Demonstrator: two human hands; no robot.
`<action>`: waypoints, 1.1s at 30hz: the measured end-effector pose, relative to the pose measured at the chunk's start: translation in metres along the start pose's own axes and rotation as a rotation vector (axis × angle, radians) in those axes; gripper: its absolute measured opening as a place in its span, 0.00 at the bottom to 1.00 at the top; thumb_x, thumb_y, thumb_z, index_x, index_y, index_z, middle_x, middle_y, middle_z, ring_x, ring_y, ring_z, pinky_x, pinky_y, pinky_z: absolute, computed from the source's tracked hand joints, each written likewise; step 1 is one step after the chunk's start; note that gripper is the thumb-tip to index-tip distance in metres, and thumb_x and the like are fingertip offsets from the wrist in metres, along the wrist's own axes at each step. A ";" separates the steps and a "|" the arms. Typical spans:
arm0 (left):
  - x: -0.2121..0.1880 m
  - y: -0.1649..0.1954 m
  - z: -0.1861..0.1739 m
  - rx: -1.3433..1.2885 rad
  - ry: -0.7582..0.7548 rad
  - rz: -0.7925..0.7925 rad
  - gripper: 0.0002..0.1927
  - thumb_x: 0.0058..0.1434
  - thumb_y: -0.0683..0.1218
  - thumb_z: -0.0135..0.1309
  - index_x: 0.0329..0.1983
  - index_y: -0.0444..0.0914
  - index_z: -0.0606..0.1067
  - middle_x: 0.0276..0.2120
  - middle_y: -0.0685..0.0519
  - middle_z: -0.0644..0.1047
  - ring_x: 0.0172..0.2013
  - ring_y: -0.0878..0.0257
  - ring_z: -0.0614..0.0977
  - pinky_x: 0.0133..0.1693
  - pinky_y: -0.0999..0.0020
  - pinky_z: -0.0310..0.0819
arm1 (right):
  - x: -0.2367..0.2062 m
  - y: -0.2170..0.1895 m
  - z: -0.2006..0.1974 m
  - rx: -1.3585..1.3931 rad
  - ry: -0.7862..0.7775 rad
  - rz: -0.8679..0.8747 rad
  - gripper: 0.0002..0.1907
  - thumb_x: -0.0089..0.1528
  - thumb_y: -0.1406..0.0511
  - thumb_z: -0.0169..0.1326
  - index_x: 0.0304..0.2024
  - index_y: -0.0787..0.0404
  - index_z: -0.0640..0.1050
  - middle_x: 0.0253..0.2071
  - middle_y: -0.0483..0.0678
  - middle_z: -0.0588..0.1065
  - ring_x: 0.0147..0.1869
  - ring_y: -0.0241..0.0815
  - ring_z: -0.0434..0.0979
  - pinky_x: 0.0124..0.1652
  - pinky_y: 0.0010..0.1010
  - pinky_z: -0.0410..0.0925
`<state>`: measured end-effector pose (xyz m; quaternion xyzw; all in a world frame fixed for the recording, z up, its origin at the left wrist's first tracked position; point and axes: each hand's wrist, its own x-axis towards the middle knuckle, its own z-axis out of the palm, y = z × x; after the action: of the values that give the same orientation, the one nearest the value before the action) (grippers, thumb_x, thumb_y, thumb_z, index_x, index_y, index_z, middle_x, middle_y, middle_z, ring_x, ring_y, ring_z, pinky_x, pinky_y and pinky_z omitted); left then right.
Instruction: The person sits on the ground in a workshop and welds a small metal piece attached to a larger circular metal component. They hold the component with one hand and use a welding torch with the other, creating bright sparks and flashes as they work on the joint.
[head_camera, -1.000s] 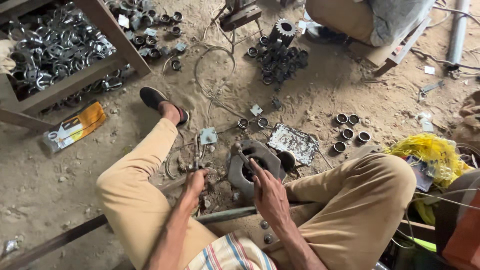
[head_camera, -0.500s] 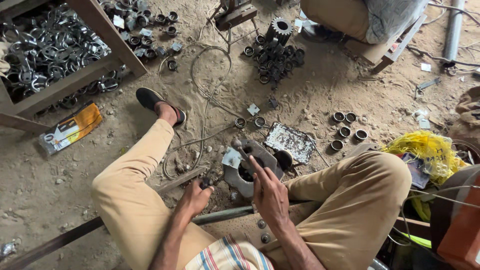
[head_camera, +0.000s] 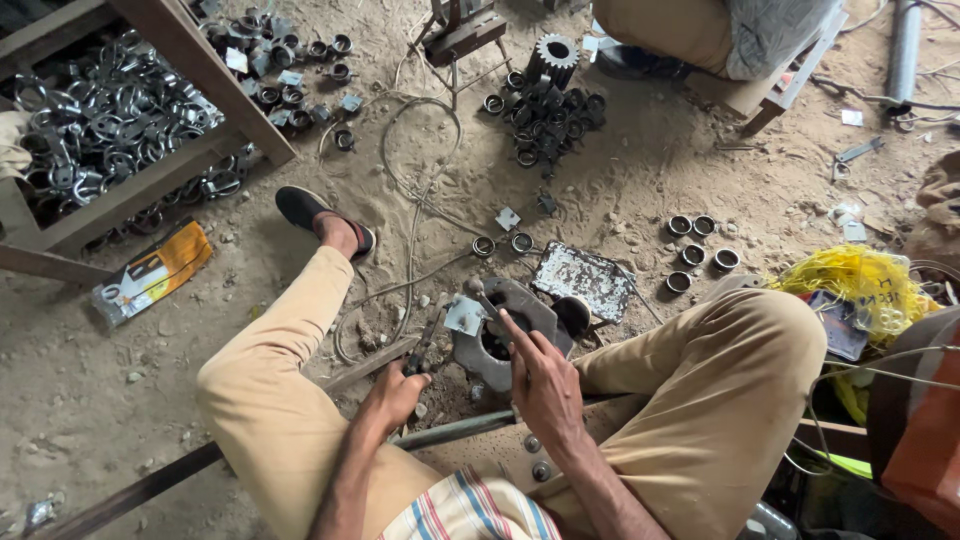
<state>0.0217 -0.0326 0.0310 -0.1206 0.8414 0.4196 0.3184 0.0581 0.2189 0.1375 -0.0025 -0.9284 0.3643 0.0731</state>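
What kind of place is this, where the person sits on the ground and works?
Probably a small metal or machine-parts workshop with a sandy dirt floor. A wooden crate holds many metal rings, a toothed gear stands by a heap of dark bushings, and the right hand rests on a heavy metal housing.

Sandy workshop floor (head_camera: 120, 420) observed. Wooden-framed bin (head_camera: 190, 60) at upper left holds grey metal clamps (head_camera: 100, 120). Dark toothed gear (head_camera: 555, 50) stands above a heap of black rings (head_camera: 545, 115). Five short metal rings (head_camera: 695, 250) lie near a yellow plastic bag (head_camera: 850, 285).
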 end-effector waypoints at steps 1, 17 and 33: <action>0.001 -0.002 0.000 -0.022 0.005 0.012 0.21 0.56 0.52 0.54 0.45 0.32 0.78 0.37 0.39 0.83 0.42 0.48 0.84 0.47 0.55 0.74 | 0.000 -0.001 0.000 -0.003 0.008 -0.010 0.26 0.68 0.68 0.46 0.69 0.50 0.70 0.31 0.51 0.72 0.24 0.46 0.71 0.24 0.40 0.68; 0.006 -0.010 0.003 -0.118 -0.007 0.024 0.15 0.57 0.49 0.54 0.40 0.33 0.78 0.29 0.46 0.80 0.34 0.55 0.80 0.41 0.59 0.72 | 0.003 -0.010 -0.010 0.028 -0.003 -0.049 0.27 0.66 0.70 0.49 0.68 0.51 0.71 0.32 0.54 0.72 0.30 0.54 0.74 0.31 0.46 0.68; 0.037 -0.035 0.000 -0.108 -0.058 0.009 0.16 0.63 0.50 0.55 0.46 0.34 0.77 0.32 0.44 0.77 0.30 0.52 0.76 0.32 0.55 0.68 | 0.001 -0.013 -0.008 0.055 0.012 -0.023 0.29 0.64 0.70 0.52 0.68 0.50 0.72 0.31 0.53 0.73 0.30 0.52 0.74 0.31 0.45 0.68</action>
<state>0.0100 -0.0519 -0.0148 -0.1216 0.8086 0.4691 0.3336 0.0593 0.2146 0.1523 0.0082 -0.9175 0.3890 0.0828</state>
